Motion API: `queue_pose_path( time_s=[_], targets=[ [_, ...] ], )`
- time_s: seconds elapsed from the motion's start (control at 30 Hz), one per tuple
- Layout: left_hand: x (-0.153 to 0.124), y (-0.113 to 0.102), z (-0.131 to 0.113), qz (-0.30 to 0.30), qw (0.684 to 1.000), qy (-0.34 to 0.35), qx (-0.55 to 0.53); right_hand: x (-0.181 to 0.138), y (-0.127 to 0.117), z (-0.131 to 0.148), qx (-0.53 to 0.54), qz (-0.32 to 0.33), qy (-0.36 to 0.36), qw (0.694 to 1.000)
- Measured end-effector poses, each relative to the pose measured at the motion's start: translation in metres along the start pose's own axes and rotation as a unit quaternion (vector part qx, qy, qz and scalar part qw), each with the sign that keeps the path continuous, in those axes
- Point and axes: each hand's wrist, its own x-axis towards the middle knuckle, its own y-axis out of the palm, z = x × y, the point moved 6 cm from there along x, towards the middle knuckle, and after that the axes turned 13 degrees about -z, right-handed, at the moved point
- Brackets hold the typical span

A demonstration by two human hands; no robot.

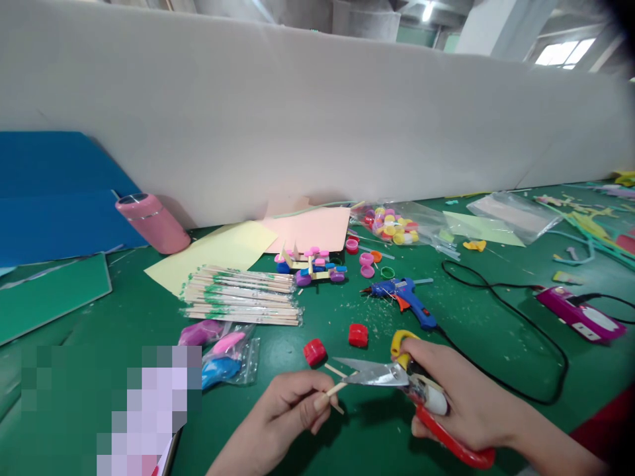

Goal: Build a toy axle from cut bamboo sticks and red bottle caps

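Observation:
Between the thumb and fingers of my left hand (290, 413) is a short, thin wooden stick (337, 389). A second thin stick piece shows behind those fingers; whether the two are joined I cannot tell. My right hand (464, 393) grips a pair of scissors (380, 375) with one yellow and one red handle. Its blades are parted and meet the free end of the stick. White material is wrapped near the pivot. Just beyond my left hand lie two red bottle caps (315, 352), each apparently a joined pair.
Bundled wooden sticks (238, 294) lie left of small cap-wheeled models (317, 268). A blue glue gun (404, 294) trails a black cable towards a purple power strip (580, 314). A pink bottle (153, 223) leans against the white partition (297, 119). Bagged clay (223, 360) lies left.

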Motion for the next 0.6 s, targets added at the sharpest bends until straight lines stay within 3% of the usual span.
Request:
queue_pose_path(
  time_s=[0.6],
  targets=[
    [-0.002, 0.002, 0.0, 0.026, 0.999, -0.021, 0.013, -0.005, 0.016, -0.016, -0.002, 0.016, -0.023, 1.0]
  ],
)
